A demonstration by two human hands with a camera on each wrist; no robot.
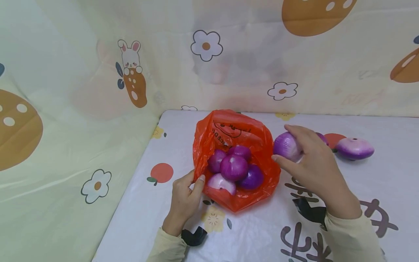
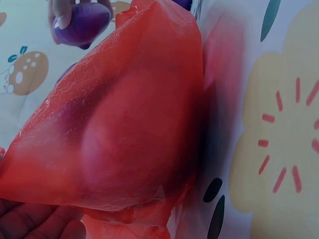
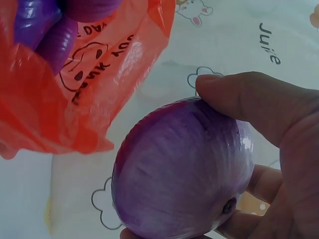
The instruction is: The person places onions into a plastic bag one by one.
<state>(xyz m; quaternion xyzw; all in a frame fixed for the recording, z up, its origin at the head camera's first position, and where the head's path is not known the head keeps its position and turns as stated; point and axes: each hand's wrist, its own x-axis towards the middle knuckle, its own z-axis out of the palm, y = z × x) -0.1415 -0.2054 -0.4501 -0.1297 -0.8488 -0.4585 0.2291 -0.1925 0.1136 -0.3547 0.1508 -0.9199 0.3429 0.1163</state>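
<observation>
A red plastic bag (image 1: 268,171) stands with its mouth wide, several purple onions (image 1: 234,168) heaped inside. My left hand (image 1: 186,196) pinches the bag's left rim between thumb and fingers. Just right of the bag, my right hand (image 1: 314,163) grips a purple and white onion (image 1: 286,146), held above the table beside the rim. In the right wrist view, the thumb lies over one side of this onion (image 3: 179,169) and fingers curl beneath it. From the left wrist view, the bag's side (image 2: 134,124) bulges with a rounded shape behind the thin plastic.
A flattish purple and white onion (image 1: 355,149) lies at the right on the printed white tablecloth (image 1: 127,218). Another onion (image 1: 322,138) shows partly behind my right hand. A patterned curtain (image 1: 242,72) hangs along the back and left of the table.
</observation>
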